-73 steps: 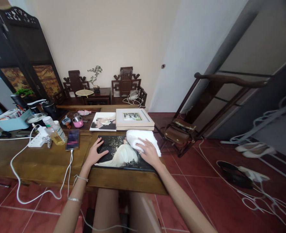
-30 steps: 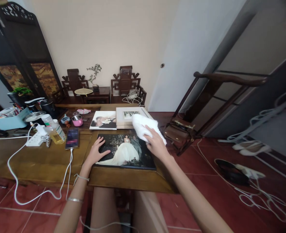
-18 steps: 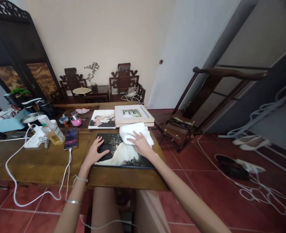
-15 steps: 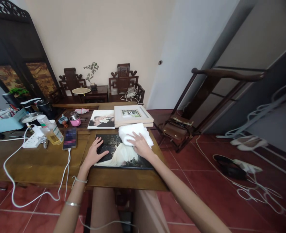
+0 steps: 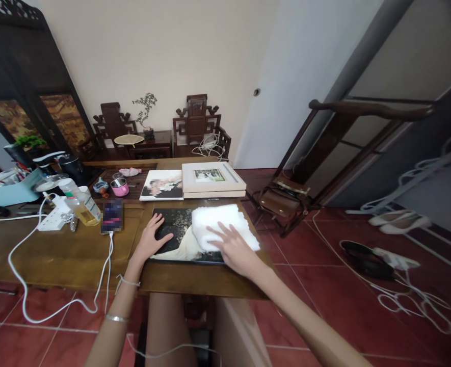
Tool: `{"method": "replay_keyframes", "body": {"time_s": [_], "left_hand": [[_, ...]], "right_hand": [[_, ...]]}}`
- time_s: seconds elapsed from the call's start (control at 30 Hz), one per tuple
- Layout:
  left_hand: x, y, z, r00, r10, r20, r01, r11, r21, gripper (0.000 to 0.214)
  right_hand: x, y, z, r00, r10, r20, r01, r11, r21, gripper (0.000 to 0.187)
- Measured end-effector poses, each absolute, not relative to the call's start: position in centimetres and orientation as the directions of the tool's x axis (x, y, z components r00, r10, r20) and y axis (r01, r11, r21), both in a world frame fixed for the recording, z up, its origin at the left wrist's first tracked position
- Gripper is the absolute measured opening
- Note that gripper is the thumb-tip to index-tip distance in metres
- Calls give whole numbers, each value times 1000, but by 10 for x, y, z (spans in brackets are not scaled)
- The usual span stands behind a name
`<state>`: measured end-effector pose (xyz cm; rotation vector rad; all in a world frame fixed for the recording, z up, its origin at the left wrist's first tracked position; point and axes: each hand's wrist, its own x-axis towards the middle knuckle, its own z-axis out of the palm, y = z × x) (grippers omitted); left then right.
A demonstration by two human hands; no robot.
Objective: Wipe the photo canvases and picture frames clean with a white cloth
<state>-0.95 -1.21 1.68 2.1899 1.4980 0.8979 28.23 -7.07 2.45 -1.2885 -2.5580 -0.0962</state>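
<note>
A dark photo panel (image 5: pixel 177 239) with a pale gown pictured on it lies flat at the table's near edge. My left hand (image 5: pixel 152 239) rests on its left edge, fingers spread. On the right half of the panel is a folded white cloth (image 5: pixel 225 219), covering that part of the picture. My right hand (image 5: pixel 236 250) lies on the cloth's lower part with its fingers stretched out, pressing it from above. The underside of the cloth is hidden.
Behind the panel lie a white photo board (image 5: pixel 162 186) and a cream framed box (image 5: pixel 213 189). To the left are a charging phone (image 5: pixel 111 216), bottles (image 5: pixel 83 209), a pink cup (image 5: pixel 120 187) and a power strip (image 5: pixel 55 219). A wooden chair (image 5: pixel 297 196) stands right.
My right hand and the white cloth have moved down and to the right over the panel, covering more of its lower right. My left hand stays on the left edge.
</note>
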Motion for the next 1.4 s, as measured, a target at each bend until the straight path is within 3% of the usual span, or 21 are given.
{"method": "replay_keyframes", "body": {"time_s": [0.2,0.47,0.57,0.93,1.27,1.4], "left_hand": [[-9,-13,19,240,911,336,698,-403,592,50],[-12,-11,17,263,907,328,681,-415,603,52],[-12,-11,16,249,912,325,686,-403,606,52],[-11,-10,14,241,916,320,699,-393,598,51],[-12,-9,15,255,914,315,698,-400,594,53],[-10,-9,17,249,919,306,696,-390,603,52]], "right_hand": [[284,-132,22,-606,756,247,748,647,-145,62],[285,-7,39,-498,816,295,826,549,-124,38],[287,4,36,-465,834,297,848,516,-121,39],[297,-136,30,-671,707,224,685,706,-180,47],[287,-11,41,-493,827,271,819,546,-178,30],[285,-24,39,-499,821,278,814,554,-176,33]]}}
